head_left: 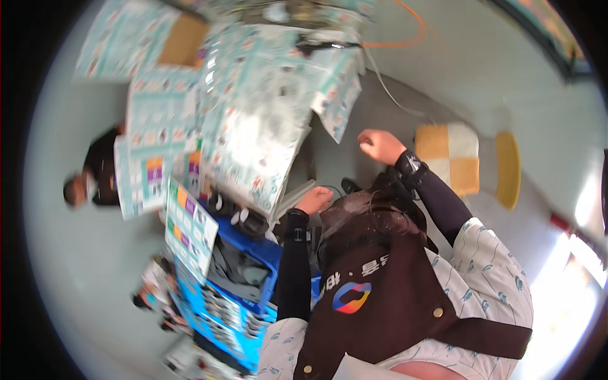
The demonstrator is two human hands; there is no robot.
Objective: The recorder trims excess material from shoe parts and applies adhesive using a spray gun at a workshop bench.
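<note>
Nearest us, our brown apron hangs in smooth cloth with round metal studs and a colourful round badge; its far end looks shiny and speckled. Around it shows our thin white shirt, striped and dotted with small blue-green marks. Snug black sleeves cover our forearms down to the chunky dark wrist bands.

Our hands are apart from each other. The left hand is bent low at the bench, beside its right edge, fingers curled; the right hand reaches farther out, loosely curled, between a drooping sheet and a seat. We cannot tell whether either grips anything.

Left of our left arm sits a blue plastic crate with dark grey, soft-looking contents. Beyond it lie rounded black and white items, too blurred to name, and stiff, flat printed boards. The bench stretches away from us under a glossy printed cover that throws back bright glare. To the right are the checked, padded seat and a yellow, rounded seat. Farther off, a dark, slim tool lies on the bench, near a curving orange hose.
</note>
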